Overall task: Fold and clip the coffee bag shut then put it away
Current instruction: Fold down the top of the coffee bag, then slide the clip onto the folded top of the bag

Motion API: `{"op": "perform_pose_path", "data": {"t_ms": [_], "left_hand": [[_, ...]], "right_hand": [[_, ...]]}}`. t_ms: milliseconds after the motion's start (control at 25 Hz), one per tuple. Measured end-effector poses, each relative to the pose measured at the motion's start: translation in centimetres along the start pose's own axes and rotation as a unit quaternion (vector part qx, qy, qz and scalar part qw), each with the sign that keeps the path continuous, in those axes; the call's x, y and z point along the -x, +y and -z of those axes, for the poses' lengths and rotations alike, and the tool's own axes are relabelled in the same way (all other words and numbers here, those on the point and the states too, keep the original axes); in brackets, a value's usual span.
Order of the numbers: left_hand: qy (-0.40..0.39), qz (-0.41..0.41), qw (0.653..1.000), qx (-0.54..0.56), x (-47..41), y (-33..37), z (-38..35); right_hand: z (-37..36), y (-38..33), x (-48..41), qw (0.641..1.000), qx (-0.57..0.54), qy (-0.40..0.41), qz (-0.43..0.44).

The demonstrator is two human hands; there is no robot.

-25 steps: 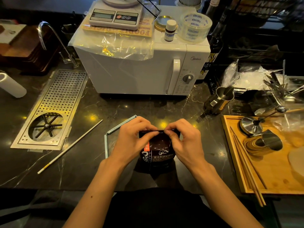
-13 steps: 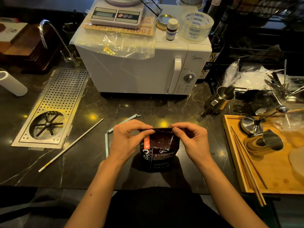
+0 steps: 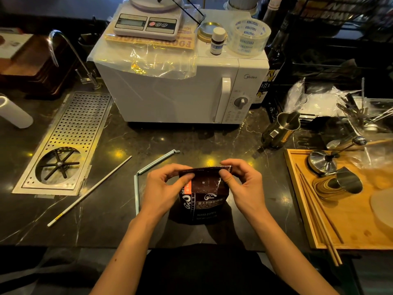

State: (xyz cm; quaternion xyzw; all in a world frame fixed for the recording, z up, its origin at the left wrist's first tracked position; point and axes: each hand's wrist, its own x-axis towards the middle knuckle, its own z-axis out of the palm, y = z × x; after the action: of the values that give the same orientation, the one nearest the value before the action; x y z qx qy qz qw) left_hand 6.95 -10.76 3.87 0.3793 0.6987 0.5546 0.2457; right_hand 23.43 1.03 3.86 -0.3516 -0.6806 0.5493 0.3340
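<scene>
Near the counter's front edge, my left hand (image 3: 164, 186) and right hand (image 3: 242, 184) pinch the upright coffee bag (image 3: 203, 199) by its top corners; the open clip (image 3: 157, 161) lies just left, nearer my left.

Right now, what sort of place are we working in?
Probably a cafe or coffee bar counter: a pitcher rinser tray is set into the dark counter, with a steel milk jug and a coffee bag in hand.

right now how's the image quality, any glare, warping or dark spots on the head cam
Head view: warm dim light with yellow glints on the dark countertop; wide-angle bending bows the microwave and drain tray; coffee bag and both hands, left hand and right hand, are sharp; far corners fall into shadow.
</scene>
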Motion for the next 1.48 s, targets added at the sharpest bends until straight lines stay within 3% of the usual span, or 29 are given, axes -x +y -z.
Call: {"op": "perform_pose_path", "data": {"t_ms": [360,520,720,840,920,1040,1240,1480], "left_hand": [[0.016,0.058,0.995,0.086,1.1,-0.5,-0.2],[0.079,0.055,0.990,0.103,2.0,0.1,0.9],[0.137,0.007,0.986,0.093,4.0,0.8,5.0],[0.203,0.004,0.974,0.102,5.3,1.7,8.4],[0.246,0.004,0.963,0.110,6.2,2.0,10.6],[0.271,0.010,0.956,0.110,7.6,1.6,13.4],[0.308,0.018,0.946,0.095,9.0,-0.5,17.2],[0.316,0.029,0.942,0.112,8.9,-2.0,19.7]], "right_hand": [[-1.4,-0.1,0.6,0.999,0.007,0.037,-0.002],[-2.0,-1.5,0.5,0.999,0.028,-0.024,0.033],[-4.1,-3.0,-0.9,0.993,-0.031,-0.106,0.042],[-7.5,-2.0,-2.4,0.991,0.050,-0.121,0.012],[-10.3,-0.8,-3.3,0.970,0.169,-0.173,0.026],[-14.6,0.2,-4.2,0.903,0.334,-0.264,0.056],[-20.8,1.1,-5.1,0.803,0.505,-0.315,0.039],[-23.1,2.2,-4.9,0.790,0.527,-0.313,0.003]]}}
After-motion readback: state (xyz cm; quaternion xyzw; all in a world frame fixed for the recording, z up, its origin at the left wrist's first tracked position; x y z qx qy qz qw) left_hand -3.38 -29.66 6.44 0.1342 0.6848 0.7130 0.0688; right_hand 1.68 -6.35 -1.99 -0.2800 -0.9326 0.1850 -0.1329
